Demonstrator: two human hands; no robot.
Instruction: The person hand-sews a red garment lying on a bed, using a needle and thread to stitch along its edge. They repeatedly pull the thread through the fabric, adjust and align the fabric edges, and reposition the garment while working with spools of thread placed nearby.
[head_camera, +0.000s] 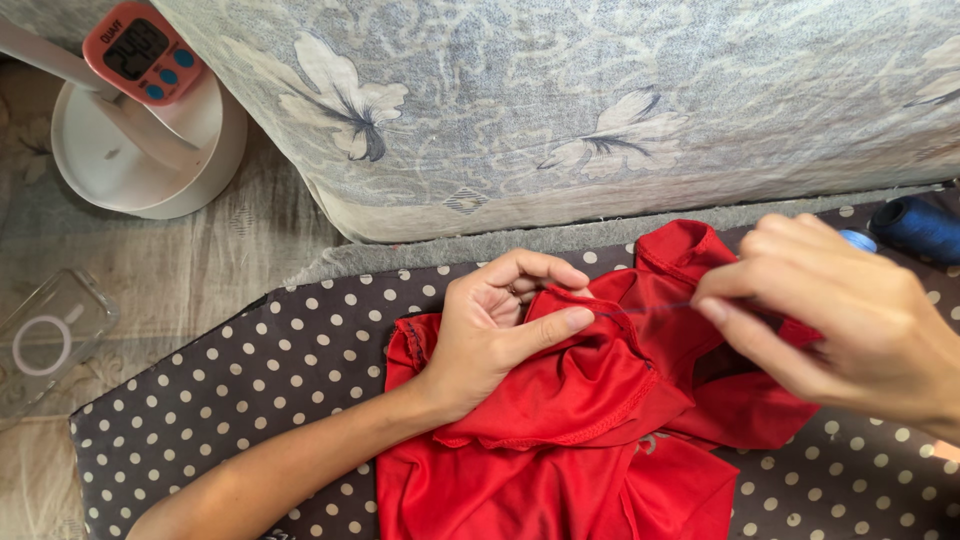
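Pinching a raised fold of the crumpled red stretch-fabric garment, the left hand has its thumb laid flat along the top of the fold and its other fingers curled behind the hem, so the cloth is clamped between them. Just to the right, the right hand has its thumb and forefinger pressed together on a thin dark sewing thread, which runs taut from those fingertips to the hem held by the left thumb; whether a needle sits in that pinch cannot be told. The remaining right fingers are bent loosely above the cloth.

The garment lies bunched on a dark brown mat with white polka dots, spreading from between the hands down to the bottom edge. Behind the right hand, at the far right, a spool of dark blue thread rests on the mat. A grey-blue mattress with a printed flower pattern fills the top. On the floor at left stands a round white lamp base with a small pink digital timer propped over it, and nearer lies a clear plastic phone case.
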